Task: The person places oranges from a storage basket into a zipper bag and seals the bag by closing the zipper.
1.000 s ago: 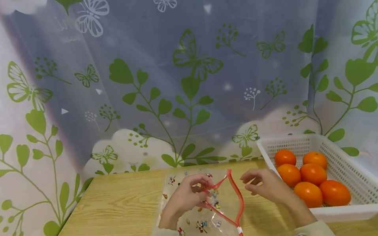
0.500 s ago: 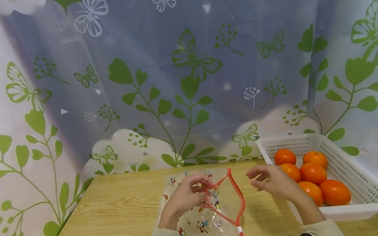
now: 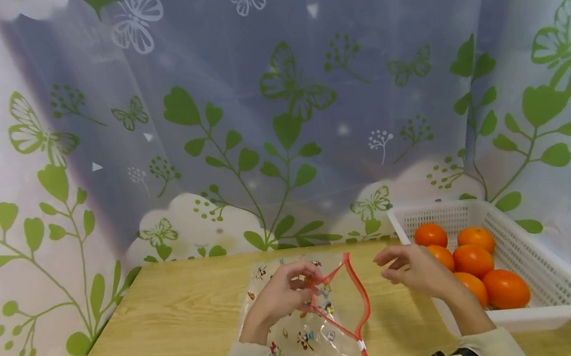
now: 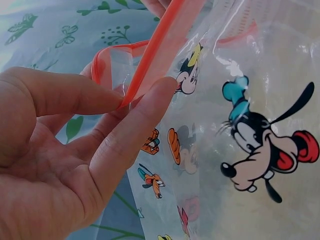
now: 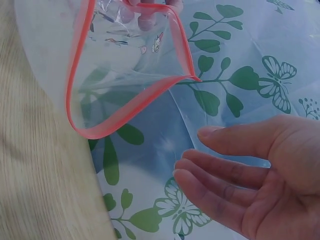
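Note:
A clear zip bag [image 3: 333, 337] with cartoon prints and a red zip edge gapes toward the right in the head view. My left hand [image 3: 286, 291] pinches one side of its red edge between thumb and fingers, plain in the left wrist view, where a printed dog face [image 4: 265, 145] shows on the plastic. Apart from the bag's mouth, on its right, my right hand [image 3: 416, 269] hovers with loosely bent fingers and nothing in it. In the right wrist view the bag's red rim [image 5: 105, 131] forms a wide loop left of the right hand [image 5: 250, 185].
A white perforated basket [image 3: 560, 286] stands at the right of the wooden table [image 3: 164, 326], holding several round, glossy orange fruits [image 3: 473, 261]. My right forearm overlaps its near left edge. Behind the table hangs a blue curtain [image 3: 226, 59] printed with leaves and butterflies.
My right hand has moved a little right, away from the bag's mouth and toward the basket. The left hand and the bag stay where they were.

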Tool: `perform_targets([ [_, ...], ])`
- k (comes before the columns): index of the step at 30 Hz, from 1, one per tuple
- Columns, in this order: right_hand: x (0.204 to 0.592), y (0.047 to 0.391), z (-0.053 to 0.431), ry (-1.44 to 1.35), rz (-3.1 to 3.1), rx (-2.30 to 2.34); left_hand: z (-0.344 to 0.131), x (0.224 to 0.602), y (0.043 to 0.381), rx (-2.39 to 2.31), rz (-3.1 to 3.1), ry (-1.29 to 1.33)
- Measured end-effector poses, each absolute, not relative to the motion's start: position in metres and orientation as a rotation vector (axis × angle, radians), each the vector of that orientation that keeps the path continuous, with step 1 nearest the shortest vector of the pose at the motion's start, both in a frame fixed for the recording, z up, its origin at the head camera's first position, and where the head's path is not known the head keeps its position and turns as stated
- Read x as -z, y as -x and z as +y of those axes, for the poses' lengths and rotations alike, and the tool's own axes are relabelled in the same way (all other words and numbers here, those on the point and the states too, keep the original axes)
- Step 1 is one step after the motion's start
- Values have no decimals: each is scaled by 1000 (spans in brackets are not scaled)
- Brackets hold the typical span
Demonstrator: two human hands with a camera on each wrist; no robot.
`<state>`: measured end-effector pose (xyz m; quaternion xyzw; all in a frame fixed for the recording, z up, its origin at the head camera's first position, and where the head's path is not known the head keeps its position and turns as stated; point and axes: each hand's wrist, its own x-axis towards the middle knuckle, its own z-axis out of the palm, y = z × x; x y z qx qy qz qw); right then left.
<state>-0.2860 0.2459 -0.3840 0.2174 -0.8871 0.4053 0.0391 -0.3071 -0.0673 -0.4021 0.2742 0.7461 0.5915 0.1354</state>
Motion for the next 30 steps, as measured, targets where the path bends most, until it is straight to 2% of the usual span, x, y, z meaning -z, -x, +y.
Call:
perform_targets([
  [13, 363, 288, 263, -653, -2823, -1058, -69, 402, 308, -1710, 2160, -799],
  [30, 339, 311, 303, -648, -3011, -772, -73, 396, 305, -1736, 2203, -781],
])
